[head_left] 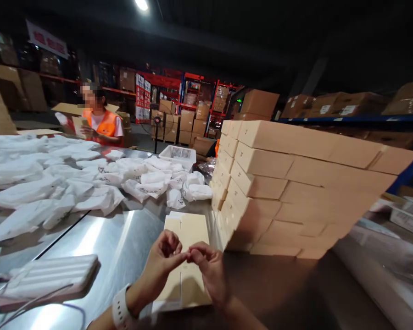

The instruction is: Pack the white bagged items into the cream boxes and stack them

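At lower centre of the frame, beneath both hands, a flat tan carton (189,286) with a slit along its middle, lying on the bench with white paper (165,304) showing at its edge. Above it, the left hand (162,254) with fingers curled and thumb stretched towards the right hand (211,272); there, thumb and forefinger drawn together, tips meeting the left's. Cannot tell whether pinching anything small between them. On the left wrist, a white band (119,308).

Around these, a shiny metal bench (124,243), streaked with reflected light and crossed by a dark seam at left. At lower left, a pale ribbed object (55,275) with a cable beside it. Across the left and middle, a wide heap of white plastic packets (55,192), some with dark print; behind, a white perforated basket (192,158). Right of centre, close beside the carton, a tall stack of tan boxes (261,183).

Farther out, a dim warehouse: at upper left, a person in an orange vest (112,123); near upper centre, a standing fan (157,120) before red and blue racks (182,98); at upper right, cartons (351,104) on a blue shelf (347,120). Overhead, one bright lamp (142,4).
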`<state>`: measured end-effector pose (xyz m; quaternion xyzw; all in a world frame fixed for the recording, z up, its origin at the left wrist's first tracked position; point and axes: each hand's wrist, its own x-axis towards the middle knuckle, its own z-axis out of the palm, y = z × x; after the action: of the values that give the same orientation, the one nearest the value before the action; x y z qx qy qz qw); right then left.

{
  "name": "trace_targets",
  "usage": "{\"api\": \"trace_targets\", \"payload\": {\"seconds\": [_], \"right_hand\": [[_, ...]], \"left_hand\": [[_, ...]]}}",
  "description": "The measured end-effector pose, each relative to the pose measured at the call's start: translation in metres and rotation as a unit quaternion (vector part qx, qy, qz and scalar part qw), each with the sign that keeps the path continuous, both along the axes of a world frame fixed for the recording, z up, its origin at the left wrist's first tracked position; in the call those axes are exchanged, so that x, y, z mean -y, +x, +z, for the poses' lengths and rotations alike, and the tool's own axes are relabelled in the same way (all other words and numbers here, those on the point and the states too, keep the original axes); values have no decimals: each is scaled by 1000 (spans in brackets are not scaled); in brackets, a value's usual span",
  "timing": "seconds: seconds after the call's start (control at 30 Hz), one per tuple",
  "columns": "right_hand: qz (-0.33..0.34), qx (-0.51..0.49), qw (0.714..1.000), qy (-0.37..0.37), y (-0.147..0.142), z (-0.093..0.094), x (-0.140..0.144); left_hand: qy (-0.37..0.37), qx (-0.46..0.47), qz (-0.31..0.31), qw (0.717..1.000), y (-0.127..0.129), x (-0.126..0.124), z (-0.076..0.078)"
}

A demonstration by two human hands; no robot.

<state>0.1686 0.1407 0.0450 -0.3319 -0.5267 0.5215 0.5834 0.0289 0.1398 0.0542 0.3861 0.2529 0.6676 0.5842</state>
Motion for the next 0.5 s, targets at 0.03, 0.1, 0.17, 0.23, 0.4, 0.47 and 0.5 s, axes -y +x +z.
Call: {"api": "trace_targets", "payload": {"seconds": [0.03,0.1,0.17,0.23,0.4,0.47,0.5], "right_hand": [[5,-1,1000,-5,0,1,1],[9,3,1000,-9,-1,4,4],[0,19,1000,-1,-1,5,5],[-18,36,999,12,-1,3,4],[-49,77,995,40,-2,-5,-2],[-73,106,989,71,0,-9,-4],[-83,120,986,85,2,-11,-6]], "left_hand": [[0,-5,12,1000,0,1,-1],[5,-43,24,999,-1,2,-1],[14,-113,23,993,-3,3,-3],[17,-174,23,984,-5,3,-6],[-17,-212,32,977,-4,2,-12],[-24,-216,39,975,-2,3,-12],[-27,-219,41,974,0,3,-11]]}}
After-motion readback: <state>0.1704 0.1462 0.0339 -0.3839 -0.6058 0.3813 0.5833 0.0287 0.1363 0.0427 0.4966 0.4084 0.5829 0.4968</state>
